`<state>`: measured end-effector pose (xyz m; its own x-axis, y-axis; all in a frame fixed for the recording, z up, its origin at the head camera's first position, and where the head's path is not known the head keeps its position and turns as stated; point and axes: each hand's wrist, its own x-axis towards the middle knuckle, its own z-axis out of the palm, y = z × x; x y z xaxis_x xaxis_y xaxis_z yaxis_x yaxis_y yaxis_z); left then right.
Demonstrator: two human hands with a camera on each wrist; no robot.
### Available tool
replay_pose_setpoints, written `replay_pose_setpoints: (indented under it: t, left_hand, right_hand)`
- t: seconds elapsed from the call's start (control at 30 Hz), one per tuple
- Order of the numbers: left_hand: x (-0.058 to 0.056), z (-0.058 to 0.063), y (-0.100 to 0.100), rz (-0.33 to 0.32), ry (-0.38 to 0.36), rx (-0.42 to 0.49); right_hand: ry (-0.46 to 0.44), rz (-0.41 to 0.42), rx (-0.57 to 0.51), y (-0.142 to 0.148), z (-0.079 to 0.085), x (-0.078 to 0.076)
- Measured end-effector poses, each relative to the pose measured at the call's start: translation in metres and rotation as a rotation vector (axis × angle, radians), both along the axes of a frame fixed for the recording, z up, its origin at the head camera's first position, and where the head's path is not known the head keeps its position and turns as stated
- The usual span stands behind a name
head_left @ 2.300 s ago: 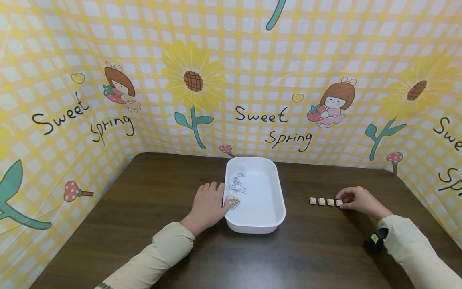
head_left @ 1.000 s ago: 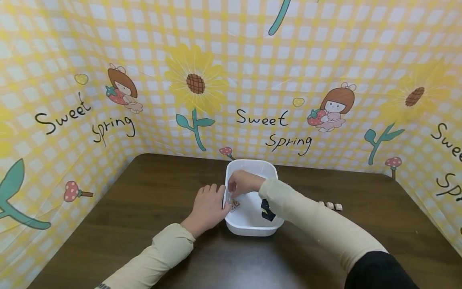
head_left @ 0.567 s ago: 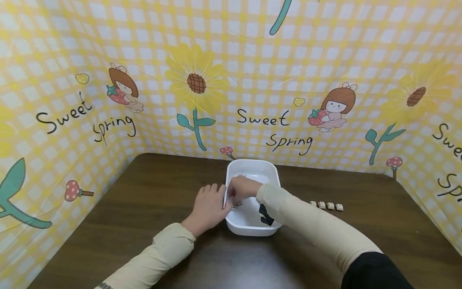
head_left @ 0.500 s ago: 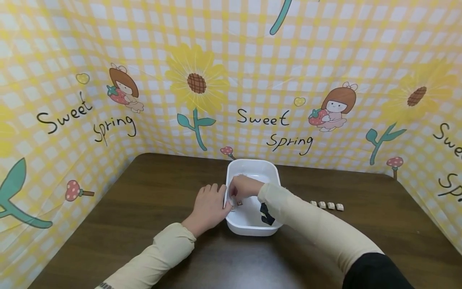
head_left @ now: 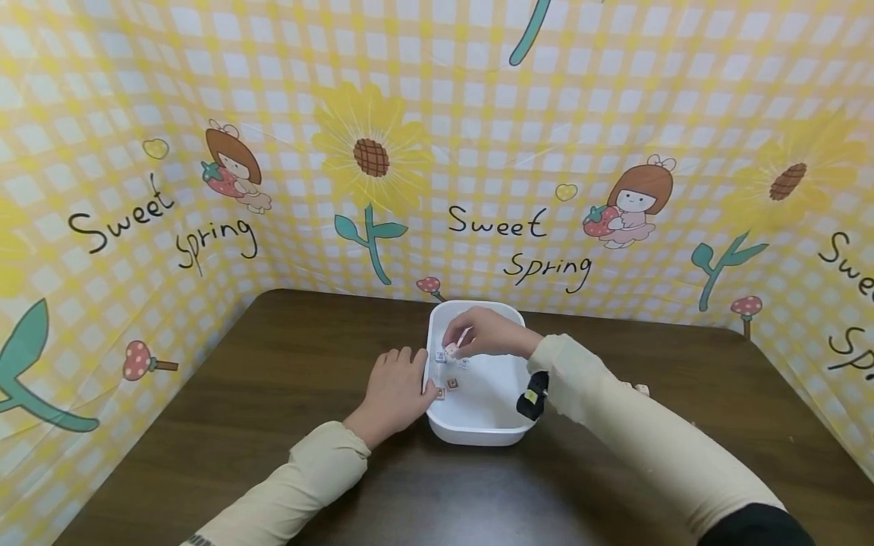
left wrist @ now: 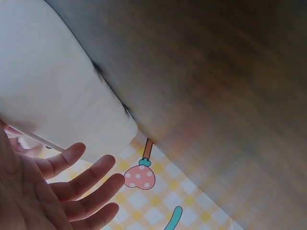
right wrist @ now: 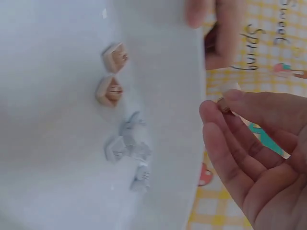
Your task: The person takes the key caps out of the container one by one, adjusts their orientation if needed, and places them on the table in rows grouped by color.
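In the head view a white plastic tub (head_left: 478,437) stands on the table. My left hand (head_left: 394,390) holds its left rim, thumb over the inside and fingers along the outer wall. The left wrist view shows those fingers (left wrist: 91,179) slightly spread by the tub. Over the tub's left part, my right hand (head_left: 488,332) pinches a beige keycap (head_left: 451,349) between thumb and fingertips, seen also in the right wrist view as a small keycap (right wrist: 224,104). Two beige keycaps (right wrist: 110,91) and several pale ones (right wrist: 116,149) lie in the tub.
On the dark wooden table (head_left: 307,334), to the right of the tub, a keycap (head_left: 642,390) shows past the right sleeve (head_left: 635,417), which hides most of the row there. A yellow checked cloth (head_left: 492,152) stands behind and along the sides.
My right hand let go of a keycap at the row's right end, moved left into the tub and now lifts another keycap. The beige keycaps inside have shifted apart. My left hand stays put.
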<state>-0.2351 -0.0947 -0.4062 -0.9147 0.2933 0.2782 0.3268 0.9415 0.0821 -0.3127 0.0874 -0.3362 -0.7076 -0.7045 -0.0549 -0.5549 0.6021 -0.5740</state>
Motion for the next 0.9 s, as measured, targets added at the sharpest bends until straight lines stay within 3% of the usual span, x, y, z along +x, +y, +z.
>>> replay_pose_setpoints:
  t: [0.27, 0.57, 0.73, 0.9]
  left_hand:
    - [-0.002, -0.001, 0.001, 0.011, -0.004, -0.007]
    - [-0.001, 0.000, 0.002, 0.016, -0.017, -0.005]
    - [0.000, 0.000, 0.002, 0.015, -0.019, -0.005]
    - [0.000, 0.000, 0.001, 0.009, -0.012, -0.003]
  right_hand:
    - [0.001, -0.106, -0.135, 0.051, 0.018, 0.021]
    - [0.008, -0.237, -0.267, 0.145, 0.019, 0.039]
    - [0.024, -0.368, -0.195, 0.202, 0.007, 0.049]
    - [0.014, -0.447, -0.117, 0.253, -0.019, 0.052]
